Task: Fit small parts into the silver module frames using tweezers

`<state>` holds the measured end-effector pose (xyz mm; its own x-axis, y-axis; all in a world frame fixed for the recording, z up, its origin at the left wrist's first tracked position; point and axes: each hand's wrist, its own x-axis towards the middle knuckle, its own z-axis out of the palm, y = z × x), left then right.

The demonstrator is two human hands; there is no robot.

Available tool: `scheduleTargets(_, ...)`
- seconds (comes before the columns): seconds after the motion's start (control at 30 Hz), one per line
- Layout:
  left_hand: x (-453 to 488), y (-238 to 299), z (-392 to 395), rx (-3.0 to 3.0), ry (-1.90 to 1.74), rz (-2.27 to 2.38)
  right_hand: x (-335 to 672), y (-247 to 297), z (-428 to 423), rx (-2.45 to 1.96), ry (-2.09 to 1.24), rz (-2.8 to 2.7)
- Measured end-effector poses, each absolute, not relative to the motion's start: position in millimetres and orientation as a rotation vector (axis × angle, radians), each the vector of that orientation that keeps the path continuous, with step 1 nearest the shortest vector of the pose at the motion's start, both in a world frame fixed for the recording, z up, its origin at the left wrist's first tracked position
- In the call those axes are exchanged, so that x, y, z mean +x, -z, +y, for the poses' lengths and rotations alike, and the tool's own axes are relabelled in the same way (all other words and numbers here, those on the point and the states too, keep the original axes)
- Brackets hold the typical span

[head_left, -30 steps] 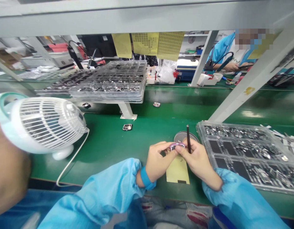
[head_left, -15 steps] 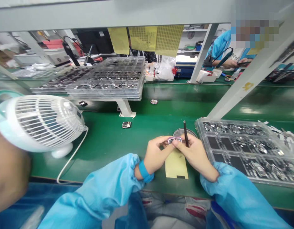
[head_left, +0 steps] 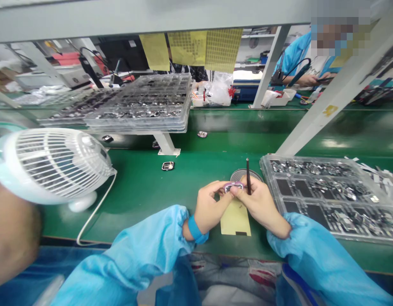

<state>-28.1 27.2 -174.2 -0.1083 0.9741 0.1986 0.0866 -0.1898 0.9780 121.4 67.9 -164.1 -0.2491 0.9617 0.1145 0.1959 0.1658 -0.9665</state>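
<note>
My left hand (head_left: pixel 210 207) and my right hand (head_left: pixel 259 205) meet over the green bench, both pinching a small purple-rimmed metal part (head_left: pixel 234 186) between fingertips. My right hand also grips a thin dark stick tool (head_left: pixel 248 170) that points upward. Under the hands lies a yellow card (head_left: pixel 236 220) flat on the mat. A round perforated metal disc (head_left: pixel 243 174) sits just behind my fingers. Both arms wear light blue sleeves, and a blue band circles my left wrist.
A clear tray (head_left: pixel 327 197) of small metal parts lies at right. A white desk fan (head_left: pixel 56 163) with its cord stands at left. Stacked clear trays (head_left: pixel 142 106) rest on a raised shelf behind. Loose parts (head_left: pixel 167 165) dot the mat. A person in blue (head_left: pixel 301 63) works far right.
My hands and the small part have stayed together, with the view drifting slightly; the hands sit a little higher in frame than a second ago.
</note>
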Motion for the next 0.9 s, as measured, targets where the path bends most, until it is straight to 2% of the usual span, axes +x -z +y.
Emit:
scheduleTargets(0.27,-32,172,35,1.114,-1.360,1.143,117,166,69,-1.263,-0.973,-1.670)
scheduleTargets(0.6,-38,169,34,1.252,-1.336,1.257,130,158,67,-1.037,-0.764,-1.738)
scheduleTargets(0.9,-42,171,35,1.685,-1.347,1.328,136,154,70,-0.843,-0.591,-1.944)
